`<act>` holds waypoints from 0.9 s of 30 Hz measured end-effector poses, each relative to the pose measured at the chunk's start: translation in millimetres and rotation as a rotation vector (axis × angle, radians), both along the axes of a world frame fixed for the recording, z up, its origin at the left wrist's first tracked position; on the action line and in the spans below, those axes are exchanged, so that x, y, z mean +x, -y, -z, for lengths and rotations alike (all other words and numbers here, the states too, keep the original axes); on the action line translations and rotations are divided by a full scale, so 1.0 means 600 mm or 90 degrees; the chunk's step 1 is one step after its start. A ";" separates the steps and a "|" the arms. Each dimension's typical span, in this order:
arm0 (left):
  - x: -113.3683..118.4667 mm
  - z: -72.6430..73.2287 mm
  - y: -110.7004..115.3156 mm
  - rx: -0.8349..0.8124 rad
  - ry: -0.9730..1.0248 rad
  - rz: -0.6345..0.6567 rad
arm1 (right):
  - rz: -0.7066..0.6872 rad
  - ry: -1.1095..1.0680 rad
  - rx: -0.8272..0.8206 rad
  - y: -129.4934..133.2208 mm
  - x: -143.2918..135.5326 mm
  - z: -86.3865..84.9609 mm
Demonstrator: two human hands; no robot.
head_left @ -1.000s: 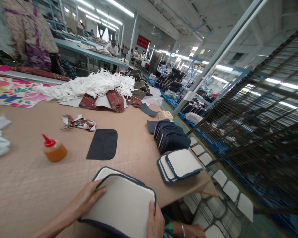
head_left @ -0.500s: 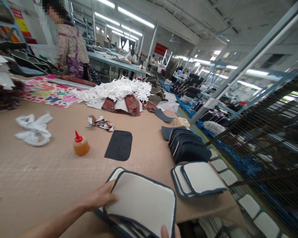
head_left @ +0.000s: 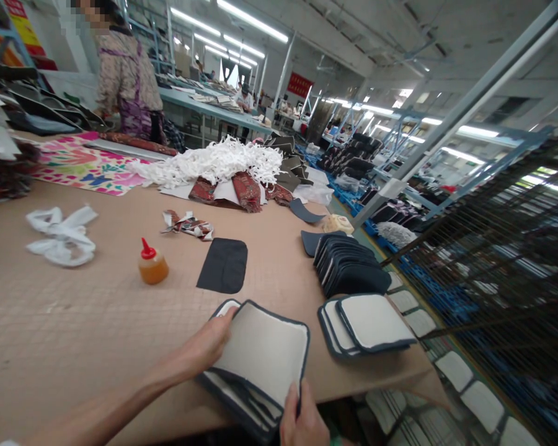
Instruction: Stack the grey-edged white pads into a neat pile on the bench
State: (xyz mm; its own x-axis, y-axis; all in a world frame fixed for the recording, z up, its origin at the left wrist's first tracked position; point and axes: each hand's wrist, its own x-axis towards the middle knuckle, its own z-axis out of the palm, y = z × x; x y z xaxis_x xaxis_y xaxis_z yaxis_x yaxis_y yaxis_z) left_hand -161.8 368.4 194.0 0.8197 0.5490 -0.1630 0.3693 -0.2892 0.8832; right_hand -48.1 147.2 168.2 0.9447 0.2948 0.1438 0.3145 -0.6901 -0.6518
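My left hand (head_left: pixel 209 344) and my right hand (head_left: pixel 302 421) grip a stack of white padded panels with dark blue edging (head_left: pixel 260 356) at the near edge of the brown table (head_left: pixel 74 322). The left fingers press its far left corner, and the right thumb pinches its near right edge. To the right lies a smaller pile of the same white panels (head_left: pixel 367 322). Behind that pile stands a fanned stack of dark panels (head_left: pixel 348 266). A single dark panel (head_left: pixel 223 265) lies flat ahead of my hands.
A glue bottle with a red cap (head_left: pixel 152 265) stands mid-table. White strips (head_left: pixel 60 232), a patterned scrap (head_left: pixel 188 224) and a heap of white trim (head_left: pixel 214 162) lie farther back. A person (head_left: pixel 125 80) works at the far left. A wire rack (head_left: pixel 502 260) fills the right side.
The view has swung left and steadied. My right hand has come up into view at the stack's near edge, and the stack sits a little farther onto the table.
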 end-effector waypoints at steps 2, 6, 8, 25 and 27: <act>0.008 0.021 0.004 0.003 -0.016 -0.006 | 0.013 0.012 -0.015 -0.012 -0.011 0.016; 0.014 0.041 -0.007 0.004 0.009 0.019 | 0.030 0.006 -0.021 -0.020 -0.028 0.042; 0.012 0.031 -0.014 -0.008 0.002 0.037 | 0.012 0.011 -0.021 -0.020 -0.033 0.048; -0.018 0.018 -0.047 -0.028 0.026 -0.024 | 0.016 -0.251 0.184 -0.028 -0.041 0.033; -0.028 -0.008 -0.068 -0.096 0.030 0.012 | 0.017 -0.398 0.288 -0.011 -0.033 0.029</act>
State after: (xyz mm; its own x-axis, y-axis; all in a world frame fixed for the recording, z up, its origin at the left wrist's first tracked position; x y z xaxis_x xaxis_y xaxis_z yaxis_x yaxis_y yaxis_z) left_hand -178.8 409.2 198.9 0.8386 0.5052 -0.2036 0.3224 -0.1591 0.9331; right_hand -67.7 153.7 150.8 0.8957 0.3102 -0.3185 -0.2184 -0.3170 -0.9229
